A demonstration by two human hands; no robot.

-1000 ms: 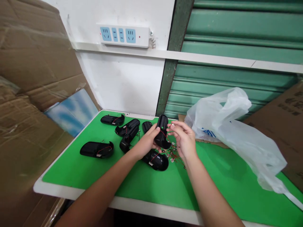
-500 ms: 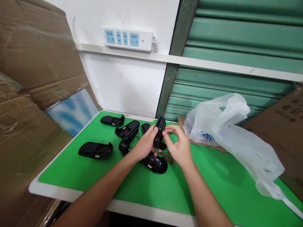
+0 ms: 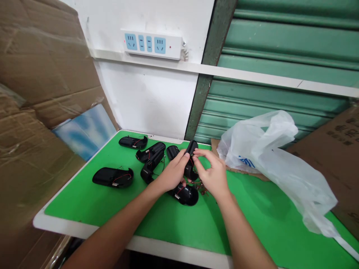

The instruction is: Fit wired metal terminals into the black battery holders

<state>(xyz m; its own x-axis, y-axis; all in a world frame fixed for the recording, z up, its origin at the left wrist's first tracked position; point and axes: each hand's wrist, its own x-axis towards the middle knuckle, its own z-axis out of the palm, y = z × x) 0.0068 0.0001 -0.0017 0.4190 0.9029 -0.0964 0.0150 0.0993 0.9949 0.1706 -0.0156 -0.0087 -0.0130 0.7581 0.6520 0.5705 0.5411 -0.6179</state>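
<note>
Left hand (image 3: 174, 172) wrapped round black shell (image 3: 192, 146) above bench (image 3: 112, 209), likely steadying it for right hand (image 3: 214, 175). Right fingertips narrow, nearly together at shell's edge; can't tell if small part pinched. Loose wires (image 3: 201, 188) just below, probably for easy reach; partly covered by hands. Other shells (image 3: 108, 176) lie nearby, one partly under left forearm. Shell's inside mostly hidden.

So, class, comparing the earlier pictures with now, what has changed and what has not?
The right hand has moved left, its fingertips now at the upper part of the held black shell; whether they still pinch the small pale piece is hidden. The left hand still grips that shell. The other shells and plastic bag stayed put.
</note>
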